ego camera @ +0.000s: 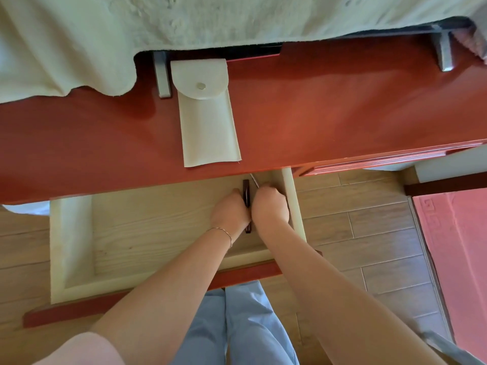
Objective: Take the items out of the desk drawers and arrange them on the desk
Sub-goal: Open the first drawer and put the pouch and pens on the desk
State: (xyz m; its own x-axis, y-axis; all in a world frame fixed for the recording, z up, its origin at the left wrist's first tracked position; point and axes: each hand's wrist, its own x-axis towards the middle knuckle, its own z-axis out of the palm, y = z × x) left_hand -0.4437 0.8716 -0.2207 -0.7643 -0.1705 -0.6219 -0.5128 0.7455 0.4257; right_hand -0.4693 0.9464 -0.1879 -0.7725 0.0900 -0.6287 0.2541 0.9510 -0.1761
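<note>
The desk drawer (pixel 73 233) is pulled out below the red desk top (pixel 316 109). Both my hands are inside it at its far right corner. My left hand (pixel 229 210) and my right hand (pixel 270 204) close from either side on a thin dark object (pixel 246 189) that stands on edge between them; most of it is hidden by my fingers. A thin white cable (pixel 254 180) runs from under the desk edge to my right hand. A cream pouch (pixel 207 114) with a snap flap lies on the desk top.
A pale green cloth (pixel 79 35) covers the back of the desk. Two grey metal feet (pixel 162 75) (pixel 445 52) of a stand rest on the desk. The rest of the drawer floor is bare wood. A pink mat (pixel 458 246) lies on the wooden floor at right.
</note>
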